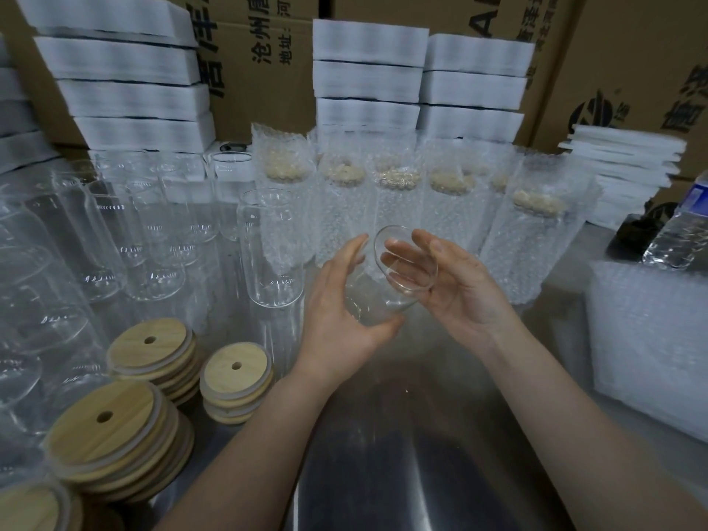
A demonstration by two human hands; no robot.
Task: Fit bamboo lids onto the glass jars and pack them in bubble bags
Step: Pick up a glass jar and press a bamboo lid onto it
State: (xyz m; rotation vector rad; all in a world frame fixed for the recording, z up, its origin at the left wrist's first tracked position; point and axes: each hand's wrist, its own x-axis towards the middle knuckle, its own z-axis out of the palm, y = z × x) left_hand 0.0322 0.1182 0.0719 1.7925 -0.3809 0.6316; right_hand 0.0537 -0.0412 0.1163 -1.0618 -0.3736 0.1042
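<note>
Both hands share one jar [383, 300], tilted between them: left hand [337, 312] curls round its base; right hand [456, 285], palm open, cradles its rim. Lids [235, 377] stack left of the left hand.

Sideways black Chinese print stands on the centre box [264, 70], upper middle of the frame. It reads "沧州唐", with a smaller line "地址:河" beside it, and both are cut by the top edge. Larger characters just left of these read "唐洋". The top box [459, 9] shows cut-off capitals, an "A" and what may be a "P". The right box [632, 70], upper right, bears a round dark logo and large "唐洋". The bottle [682, 224] label is too blurred to read.
</note>
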